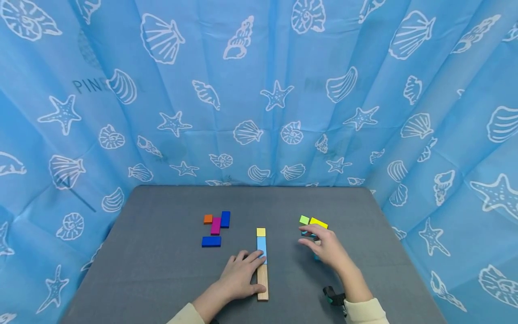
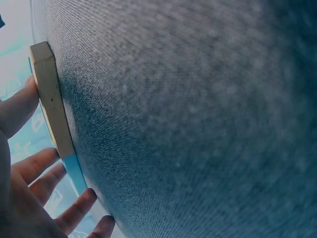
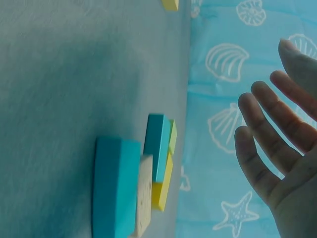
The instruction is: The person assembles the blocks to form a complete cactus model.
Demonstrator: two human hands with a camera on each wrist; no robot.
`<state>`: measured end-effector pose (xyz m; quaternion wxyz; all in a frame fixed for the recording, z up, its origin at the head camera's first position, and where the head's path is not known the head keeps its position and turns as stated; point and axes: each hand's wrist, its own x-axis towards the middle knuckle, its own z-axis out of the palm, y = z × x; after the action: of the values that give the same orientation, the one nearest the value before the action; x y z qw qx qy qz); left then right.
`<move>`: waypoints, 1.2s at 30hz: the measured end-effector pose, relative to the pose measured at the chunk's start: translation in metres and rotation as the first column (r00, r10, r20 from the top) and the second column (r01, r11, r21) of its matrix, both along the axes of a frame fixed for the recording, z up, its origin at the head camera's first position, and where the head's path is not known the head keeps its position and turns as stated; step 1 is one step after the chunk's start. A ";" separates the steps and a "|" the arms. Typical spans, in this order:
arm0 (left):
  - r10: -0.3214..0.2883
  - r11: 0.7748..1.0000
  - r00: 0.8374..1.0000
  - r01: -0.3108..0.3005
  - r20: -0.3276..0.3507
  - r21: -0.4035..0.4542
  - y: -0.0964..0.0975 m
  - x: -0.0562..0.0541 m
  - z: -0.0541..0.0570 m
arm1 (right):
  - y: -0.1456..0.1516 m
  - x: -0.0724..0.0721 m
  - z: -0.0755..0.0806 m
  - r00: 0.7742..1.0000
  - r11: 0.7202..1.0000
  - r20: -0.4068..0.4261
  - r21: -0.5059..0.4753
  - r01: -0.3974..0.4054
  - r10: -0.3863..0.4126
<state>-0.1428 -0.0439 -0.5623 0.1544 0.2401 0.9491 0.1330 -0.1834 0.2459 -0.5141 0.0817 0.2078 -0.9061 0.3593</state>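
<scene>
Our left hand rests, fingers loosely spread and not grasping, along a straight row: wooden block by the thumb, light blue block at the fingertips, pale yellow block beyond them. Our right hand hovers empty, fingers parted, near a cluster including a teal block, bright yellow block and lime block. We judge the work partly done: three blocks aligned; that cluster and four coloured blocks beyond our left hand lie outside.

Grey table: block row centre, four blocks left, coloured blocks right
</scene>
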 end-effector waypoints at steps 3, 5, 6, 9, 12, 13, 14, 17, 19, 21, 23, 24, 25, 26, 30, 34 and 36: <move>0.001 1.000 1.000 -0.001 0.003 -0.001 0.000 0.000 0.001 | 0.008 0.003 -0.001 1.000 1.000 0.017 0.000 0.022 -0.022; 0.004 1.000 1.000 -0.004 0.003 -0.004 0.000 0.000 0.001 | 0.013 0.005 -0.002 0.999 0.999 0.022 0.008 0.041 -0.042; 0.005 1.000 1.000 -0.005 0.003 -0.006 0.000 0.000 0.000 | 0.016 0.007 -0.003 0.999 0.999 0.023 0.011 0.049 -0.049; 0.006 1.000 1.000 -0.006 0.007 -0.007 0.001 0.001 0.000 | 0.025 0.010 -0.007 0.997 0.997 0.017 0.014 0.072 -0.073; 0.009 1.000 1.000 -0.009 0.010 -0.006 0.001 0.002 -0.001 | 0.033 0.012 -0.011 0.995 0.995 0.019 0.023 0.094 -0.094; 0.011 1.000 1.000 -0.011 0.014 -0.005 0.001 0.002 -0.002 | 0.035 0.013 -0.012 0.994 0.994 0.028 0.026 0.104 -0.105; 0.012 1.000 1.000 -0.012 0.014 -0.004 0.001 0.002 -0.002 | 0.037 0.013 -0.014 0.992 0.993 0.040 0.032 0.115 -0.116; 0.013 1.000 1.000 -0.013 0.013 0.000 0.000 0.002 -0.003 | 0.043 0.015 -0.018 0.985 0.988 0.094 0.051 0.143 -0.147; 0.013 1.000 1.000 -0.013 0.005 0.008 0.000 0.002 -0.003 | 0.047 0.015 -0.021 0.978 0.986 0.132 0.061 0.155 -0.162; 0.009 1.000 1.000 -0.008 -0.015 0.016 0.000 0.001 -0.002 | 0.050 0.015 -0.025 0.970 0.984 0.170 0.076 0.161 -0.172; 0.006 1.000 1.000 -0.005 -0.029 0.026 0.001 0.001 -0.002 | 0.053 0.015 -0.030 0.964 0.983 0.201 0.106 0.152 -0.171; 0.004 1.000 0.999 -0.004 -0.032 0.026 0.001 0.001 -0.002 | 0.055 0.016 -0.033 0.961 0.981 0.218 0.123 0.149 -0.173; 0.003 1.000 0.999 -0.002 -0.035 0.026 0.000 0.001 -0.001 | 0.056 0.015 -0.035 0.957 0.980 0.230 0.139 0.146 -0.175; 0.001 1.000 0.999 -0.001 -0.036 0.026 0.000 0.000 0.000 | 0.057 0.015 -0.037 0.954 0.978 0.242 0.156 0.139 -0.174; -0.002 1.000 1.000 0.003 -0.025 0.018 -0.001 0.000 0.002 | 0.060 0.015 -0.041 0.943 0.971 0.274 0.196 0.137 -0.189; 0.000 1.000 1.000 0.000 -0.028 0.027 -0.002 0.001 0.001 | 0.059 0.015 -0.040 0.935 0.967 0.291 0.211 0.143 -0.202; -0.002 1.000 1.000 0.003 -0.029 0.030 -0.002 0.001 0.000 | 0.058 0.016 -0.040 0.932 0.964 0.296 0.224 0.147 -0.211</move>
<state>-0.1415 -0.0457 -0.5624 0.1372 0.2453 0.9489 0.1435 -0.1673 0.3043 -0.5538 -0.0533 0.0708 -0.9538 0.2872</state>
